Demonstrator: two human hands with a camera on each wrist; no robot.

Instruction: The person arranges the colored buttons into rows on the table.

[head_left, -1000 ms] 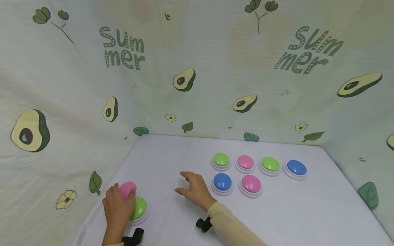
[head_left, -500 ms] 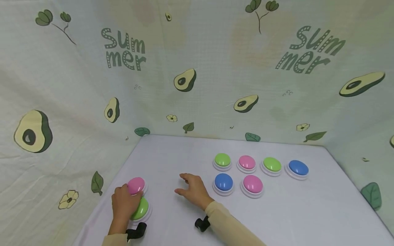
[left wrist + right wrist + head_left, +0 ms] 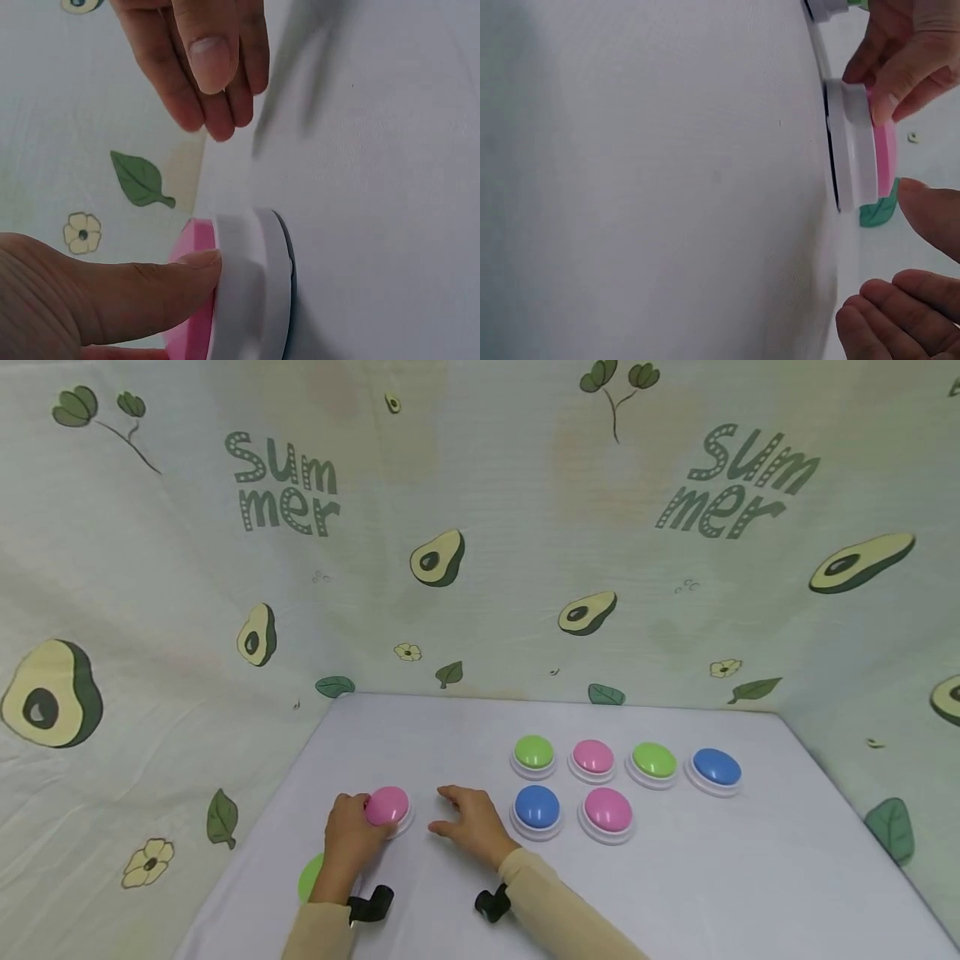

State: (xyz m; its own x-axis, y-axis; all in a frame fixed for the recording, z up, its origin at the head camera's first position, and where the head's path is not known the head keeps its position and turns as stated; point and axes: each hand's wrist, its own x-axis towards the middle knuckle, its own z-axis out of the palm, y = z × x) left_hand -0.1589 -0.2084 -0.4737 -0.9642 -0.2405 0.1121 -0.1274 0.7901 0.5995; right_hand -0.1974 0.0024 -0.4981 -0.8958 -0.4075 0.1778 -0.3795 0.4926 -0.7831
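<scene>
My left hand (image 3: pixel 352 837) grips a pink push button (image 3: pixel 387 805) with a round white base, thumb on the near side and fingers on the far left. In the left wrist view, the thumb (image 3: pixel 150 294) lies against the edge of the pink dome (image 3: pixel 193 300). The base stands close over the white table. A green button (image 3: pixel 311 875) sits behind the left wrist, partly hidden by it. Just right of the pink button is my right hand (image 3: pixel 474 827), thumb and fingers spread apart with nothing between them. Its palm and fingers (image 3: pixel 900 319) show in the right wrist view.
Right of the right hand, a blue button (image 3: pixel 537 807) and a pink button (image 3: pixel 608 811) form a near row. Behind them stand green (image 3: pixel 534 752), pink (image 3: pixel 593 757), green (image 3: pixel 654 761) and blue (image 3: pixel 717 767) buttons. A printed cloth (image 3: pixel 495 485) hangs around the white table (image 3: pixel 712 877).
My left hand has carried the pink button rightward across the table, away from the green button and toward the right hand. The right hand has stayed nearly still.
</scene>
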